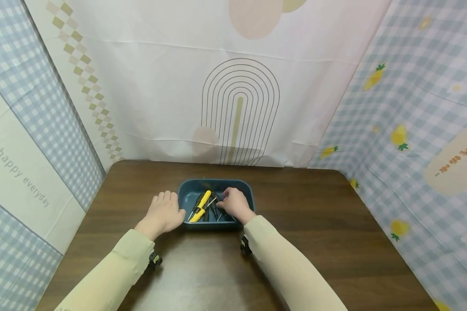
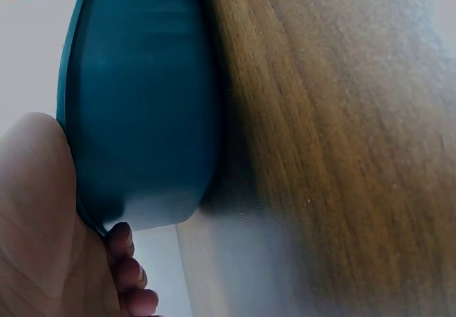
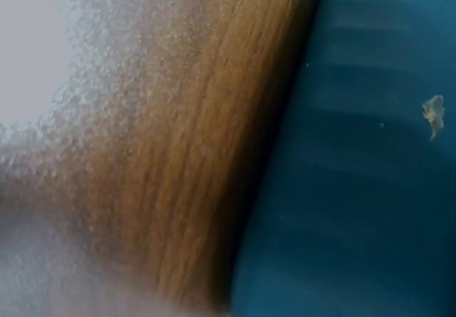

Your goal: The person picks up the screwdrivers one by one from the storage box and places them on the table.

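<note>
A dark blue plastic bin (image 1: 183, 193) stands on the table with several screwdrivers in it. Two have yellow handles, one of them a yellow screwdriver (image 1: 205, 198) lying slantwise; others have black handles. My left hand (image 1: 163, 214) grips the bin's left end. In the left wrist view, the thumb side lies along the bin's rim (image 2: 63, 82) and curled fingertips (image 2: 130, 274) show past its corner. My right hand (image 1: 235, 204) reaches over the near wall into the bin, fingers bent among the screwdrivers; whether they pinch one is hidden. The right wrist view shows only the bin's outer wall (image 3: 356, 189) and tabletop.
The brown wooden table (image 1: 315, 224) extends around the bin on every side. A white patterned cloth (image 1: 159, 95) hangs behind its back edge. Blue checked cloths (image 1: 404, 108) hang at both sides. A small black device (image 1: 154, 259) sits at each wrist.
</note>
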A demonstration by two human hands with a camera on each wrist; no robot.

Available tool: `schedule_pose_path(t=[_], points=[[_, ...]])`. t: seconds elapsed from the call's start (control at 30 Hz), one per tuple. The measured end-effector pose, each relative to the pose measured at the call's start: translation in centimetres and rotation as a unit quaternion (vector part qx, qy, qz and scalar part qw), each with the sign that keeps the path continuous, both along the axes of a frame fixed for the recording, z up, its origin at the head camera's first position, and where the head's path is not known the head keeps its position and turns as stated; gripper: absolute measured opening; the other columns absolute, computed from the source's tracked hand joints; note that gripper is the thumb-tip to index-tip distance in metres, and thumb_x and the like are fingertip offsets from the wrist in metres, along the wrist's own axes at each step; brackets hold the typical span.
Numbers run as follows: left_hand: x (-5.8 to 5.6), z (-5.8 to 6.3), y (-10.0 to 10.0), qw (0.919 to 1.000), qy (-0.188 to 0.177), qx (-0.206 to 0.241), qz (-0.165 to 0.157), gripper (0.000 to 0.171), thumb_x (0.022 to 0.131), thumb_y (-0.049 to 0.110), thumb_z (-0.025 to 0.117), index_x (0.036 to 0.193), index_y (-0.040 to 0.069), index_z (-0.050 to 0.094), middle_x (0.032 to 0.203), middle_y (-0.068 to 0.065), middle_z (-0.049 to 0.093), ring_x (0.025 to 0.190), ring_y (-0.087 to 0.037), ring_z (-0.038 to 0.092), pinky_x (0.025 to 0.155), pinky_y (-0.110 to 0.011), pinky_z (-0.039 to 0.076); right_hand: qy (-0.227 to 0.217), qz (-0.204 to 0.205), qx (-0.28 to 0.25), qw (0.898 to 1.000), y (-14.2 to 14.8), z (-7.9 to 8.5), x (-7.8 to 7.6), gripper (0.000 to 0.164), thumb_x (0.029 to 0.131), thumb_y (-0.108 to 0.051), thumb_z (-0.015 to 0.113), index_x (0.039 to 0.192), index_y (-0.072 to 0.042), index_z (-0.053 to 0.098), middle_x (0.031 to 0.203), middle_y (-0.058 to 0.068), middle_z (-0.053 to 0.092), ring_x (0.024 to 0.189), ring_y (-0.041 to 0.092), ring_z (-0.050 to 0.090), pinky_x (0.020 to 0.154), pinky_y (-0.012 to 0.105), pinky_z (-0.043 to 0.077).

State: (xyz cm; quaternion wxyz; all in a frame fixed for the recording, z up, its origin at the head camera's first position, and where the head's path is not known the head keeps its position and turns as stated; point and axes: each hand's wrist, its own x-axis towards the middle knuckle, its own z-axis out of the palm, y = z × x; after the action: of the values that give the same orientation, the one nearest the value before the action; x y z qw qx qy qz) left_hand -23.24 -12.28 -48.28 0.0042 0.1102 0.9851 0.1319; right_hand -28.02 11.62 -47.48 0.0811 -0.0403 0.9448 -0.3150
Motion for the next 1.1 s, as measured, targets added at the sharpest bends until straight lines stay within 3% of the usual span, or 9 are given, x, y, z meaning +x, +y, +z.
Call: schedule_pose_path(t=[0.4, 0.7, 0.93, 1.1], points=[[0.0, 0.1, 0.0, 1.0, 0.002, 0.002, 0.0, 0.049, 0.088, 0.035, 0.052, 0.113, -0.007, 0.047, 0.099, -0.015, 0.044, 0.096, -0.034, 0.041, 0.088, -0.051, 0.032, 0.023, 0.008, 0.017, 1.0, 0.1, -0.1, -0.3, 0.016, 0.087, -0.021, 0.071, 0.096, -0.008, 0.07, 0.09, 0.002, 0.065, 0.073, 0.015, 0.059, 0.068, 0.033, 0.049], [-0.2, 0.2, -0.1, 1.0, -0.006, 0.001, -0.004, 0.049, 0.088, 0.035, 0.051, 0.114, -0.007, 0.047, 0.1, -0.015, 0.044, 0.097, -0.033, 0.04, 0.088, -0.05, 0.032, 0.03, 0.015, -0.017, 0.999, 1.2, 1.0, -0.3, 0.021, 0.093, -0.021, 0.064, 0.106, -0.004, 0.069, 0.088, 0.003, 0.066, 0.073, 0.015, 0.06, 0.065, 0.031, 0.05], [-0.3, 0.2, 0.0, 0.9999, -0.01, 0.008, -0.004, 0.049, 0.087, 0.035, 0.052, 0.114, -0.006, 0.047, 0.099, -0.014, 0.044, 0.096, -0.032, 0.04, 0.087, -0.05, 0.033, 0.034, 0.01, -0.087, 0.996, 3.1, 2.2, -0.3, 0.025, 0.094, -0.022, 0.062, 0.112, -0.004, 0.067, 0.097, 0.006, 0.066, 0.08, 0.019, 0.061, 0.07, 0.033, 0.052], [-0.1, 0.2, -0.1, 0.9998, -0.013, 0.014, -0.004, 0.051, 0.087, 0.034, 0.053, 0.115, -0.007, 0.047, 0.101, -0.015, 0.045, 0.098, -0.033, 0.04, 0.087, -0.05, 0.033, 0.017, -0.01, -0.189, 0.982, 4.5, 2.8, -0.8, 0.026, 0.093, -0.02, 0.064, 0.112, -0.003, 0.066, 0.098, 0.009, 0.066, 0.083, 0.021, 0.063, 0.071, 0.033, 0.053]])
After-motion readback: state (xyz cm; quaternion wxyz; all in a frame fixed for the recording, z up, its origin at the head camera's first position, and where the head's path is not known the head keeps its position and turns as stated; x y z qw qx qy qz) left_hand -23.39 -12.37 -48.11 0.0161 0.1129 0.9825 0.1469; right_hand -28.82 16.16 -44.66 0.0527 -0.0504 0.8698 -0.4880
